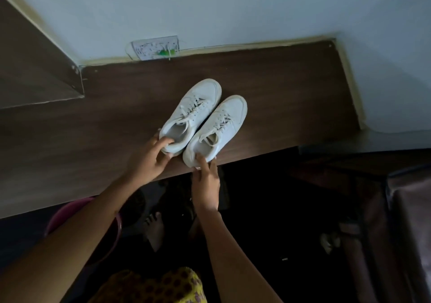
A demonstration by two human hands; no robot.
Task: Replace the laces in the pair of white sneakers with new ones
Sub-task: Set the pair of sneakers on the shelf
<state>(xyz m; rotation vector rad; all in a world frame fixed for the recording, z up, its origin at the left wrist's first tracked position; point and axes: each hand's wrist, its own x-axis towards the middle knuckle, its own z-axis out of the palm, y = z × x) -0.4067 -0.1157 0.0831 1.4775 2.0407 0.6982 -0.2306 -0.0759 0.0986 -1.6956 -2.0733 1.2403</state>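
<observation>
Sneakers, two, white, smooth uppers, thick soles, both laced with white laces; side by side, touching, toes toward the wall, heels at the near edge of a dark wood-grain shelf. Left sneaker: left hand grips its heel, thumb curled inside the collar, fingers under the sole. Right sneaker: right hand holds its heel from below the shelf edge, thumb pressed on the back, fingers curled beneath. Both forearms bare, extended forward. One wall socket, white, above the shelf. One pink tub below. Yellow patterned cloth at bottom.
</observation>
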